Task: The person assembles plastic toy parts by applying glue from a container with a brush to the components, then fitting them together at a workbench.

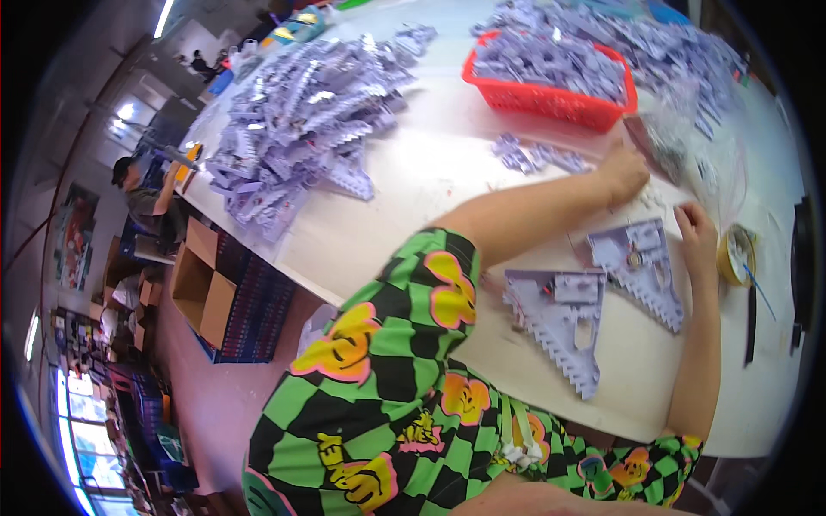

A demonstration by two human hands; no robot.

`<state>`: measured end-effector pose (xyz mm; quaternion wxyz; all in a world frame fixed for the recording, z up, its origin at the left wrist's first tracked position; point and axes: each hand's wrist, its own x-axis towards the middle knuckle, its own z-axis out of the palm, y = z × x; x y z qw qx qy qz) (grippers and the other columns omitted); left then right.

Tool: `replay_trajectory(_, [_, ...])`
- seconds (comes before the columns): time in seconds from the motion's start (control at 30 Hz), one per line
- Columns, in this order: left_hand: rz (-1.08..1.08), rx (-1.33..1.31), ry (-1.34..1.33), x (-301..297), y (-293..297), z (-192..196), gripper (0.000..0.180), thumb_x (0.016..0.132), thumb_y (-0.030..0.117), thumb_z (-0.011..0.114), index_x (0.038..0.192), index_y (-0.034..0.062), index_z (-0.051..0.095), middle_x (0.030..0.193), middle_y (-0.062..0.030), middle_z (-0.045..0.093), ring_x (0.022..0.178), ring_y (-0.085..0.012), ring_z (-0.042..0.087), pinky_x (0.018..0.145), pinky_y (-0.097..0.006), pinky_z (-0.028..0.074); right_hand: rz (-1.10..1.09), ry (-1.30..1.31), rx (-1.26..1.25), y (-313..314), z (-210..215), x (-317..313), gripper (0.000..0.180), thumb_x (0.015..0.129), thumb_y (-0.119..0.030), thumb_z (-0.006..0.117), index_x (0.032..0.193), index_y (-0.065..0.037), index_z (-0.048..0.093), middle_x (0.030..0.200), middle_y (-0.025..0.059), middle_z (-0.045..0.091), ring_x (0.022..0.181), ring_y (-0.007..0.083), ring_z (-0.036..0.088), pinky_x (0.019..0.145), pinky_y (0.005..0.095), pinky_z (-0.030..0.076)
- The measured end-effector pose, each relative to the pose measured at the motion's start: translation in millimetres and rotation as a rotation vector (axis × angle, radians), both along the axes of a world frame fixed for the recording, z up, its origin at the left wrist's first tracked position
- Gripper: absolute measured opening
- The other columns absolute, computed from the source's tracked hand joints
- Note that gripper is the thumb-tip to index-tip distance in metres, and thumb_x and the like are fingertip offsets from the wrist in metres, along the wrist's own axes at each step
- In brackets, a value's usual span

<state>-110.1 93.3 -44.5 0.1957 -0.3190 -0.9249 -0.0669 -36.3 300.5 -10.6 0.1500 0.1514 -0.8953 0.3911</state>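
Two lilac plastic parts with toothed edges lie on the white table in front of me. My right hand (pixel 699 230) grips the upper right corner of the farther toothed part (pixel 641 262), fingers curled. The nearer toothed part (pixel 559 322) lies loose beside it. My left hand (pixel 624 172) reaches across the table and presses down among small pieces next to clear plastic bags (pixel 680 142). Its fingers are hidden, so I cannot tell what it holds. My green checkered sleeve (pixel 404 344) fills the lower middle.
A red basket (pixel 551 99) of lilac parts stands at the back, with a few loose parts (pixel 533 156) before it and a big heap (pixel 301 120) at left. A yellow tape roll (pixel 736 255) lies at right. Off the table's left edge sit cardboard boxes (pixel 202 288) and another person (pixel 142 193).
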Motion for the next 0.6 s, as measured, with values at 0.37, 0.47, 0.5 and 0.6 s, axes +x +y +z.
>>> replay_trajectory(0.37, [-0.135, 0.951, -0.521, 32, -125, 58, 0.020, 0.088, 0.013, 0.064, 0.098, -0.0020, 0.072, 0.078, -0.0068, 0.070, 0.068, -0.0104, 0.061, 0.062, -0.026, 0.049, 0.078, -0.052, -0.027, -38, 27, -3, 0.017, 0.090, -0.017, 0.064, 0.094, -0.001, 0.065, 0.085, 0.0028, 0.064, 0.079, 0.0109, 0.058, 0.074, 0.0258, 0.044])
replay_trajectory(0.47, [-0.063, 1.030, -0.564, 74, -145, 61, 0.020, 0.090, 0.015, 0.064, 0.100, -0.0002, 0.072, 0.083, -0.0031, 0.069, 0.070, -0.0080, 0.058, 0.064, -0.022, 0.046, 0.093, -0.076, -0.098, -61, 59, 48, 0.010, 0.091, -0.009, 0.063, 0.087, -0.001, 0.064, 0.074, -0.0025, 0.057, 0.069, 0.0042, 0.050, 0.061, 0.0216, 0.041])
replay_trajectory(0.5, [-0.003, 1.043, -0.601, 93, -158, 59, 0.020, 0.090, 0.015, 0.064, 0.101, 0.0006, 0.072, 0.084, -0.0031, 0.069, 0.072, -0.0076, 0.058, 0.065, -0.021, 0.045, 0.100, -0.094, -0.097, -70, 54, 58, 0.010, 0.091, -0.009, 0.063, 0.087, -0.001, 0.064, 0.074, -0.0025, 0.057, 0.069, 0.0042, 0.050, 0.061, 0.0216, 0.041])
replay_trajectory(0.6, [0.192, 1.080, -0.681, 166, -206, 46, 0.019, 0.093, 0.016, 0.063, 0.101, 0.0015, 0.071, 0.085, -0.0013, 0.068, 0.070, -0.0057, 0.056, 0.067, -0.021, 0.045, 0.439, 0.015, -0.107, -118, 46, 91, 0.007, 0.090, -0.006, 0.063, 0.087, 0.000, 0.064, 0.082, 0.0011, 0.060, 0.077, 0.0080, 0.053, 0.066, 0.0230, 0.044])
